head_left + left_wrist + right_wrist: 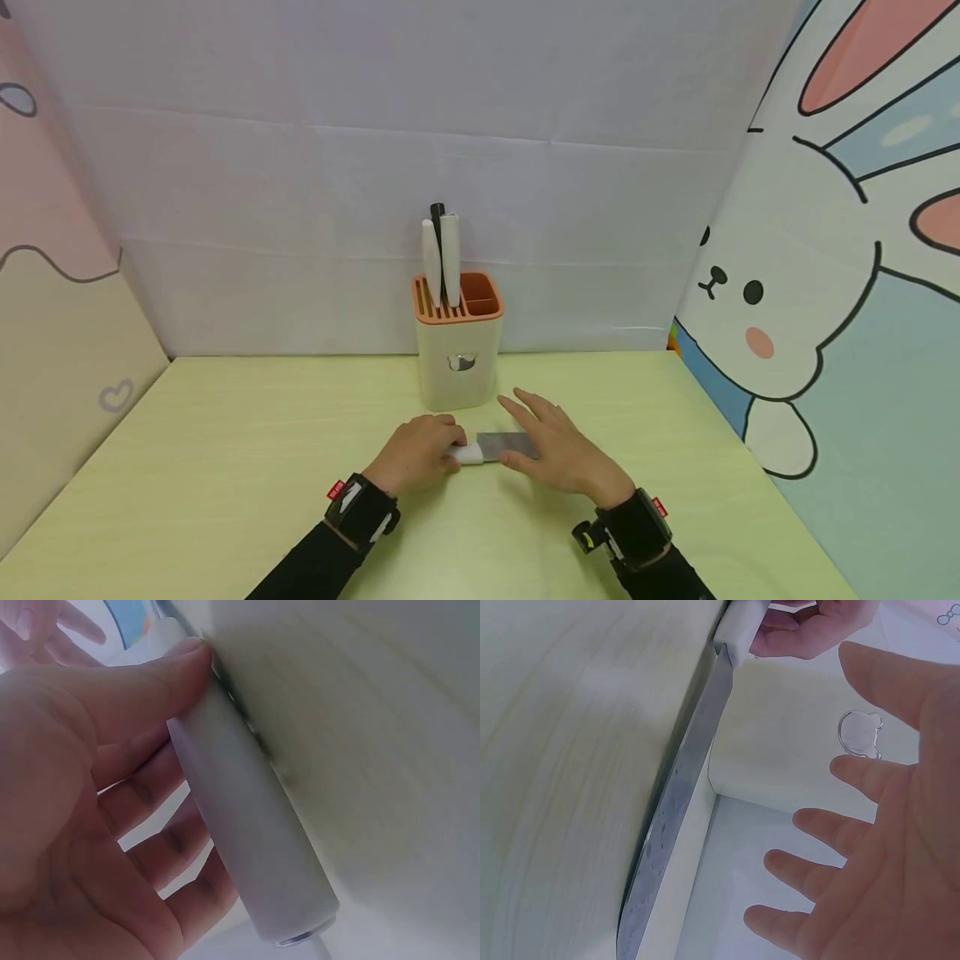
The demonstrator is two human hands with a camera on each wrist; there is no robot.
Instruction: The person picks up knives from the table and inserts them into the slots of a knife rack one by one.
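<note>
A kitchen knife [495, 447] with a white handle and a grey blade lies low over the table, its blade pointing right in the head view. My left hand [422, 452] grips the handle [244, 810]; in the left wrist view the thumb lies along one side and the fingers bend round the other. My right hand [558, 450] is spread above the blade's far end and hides the tip in the head view. From the right wrist, the blade [671, 817] appears apart from the right fingers [825, 832], which hold nothing.
Behind the hands stands a cream knife block [459, 367] with an orange slotted top and a bear-shaped emblem. Two white handles [450, 258] and a black one [437, 213] stick up from its slots. A pale wall sheet [300, 292] backs the table [247, 467].
</note>
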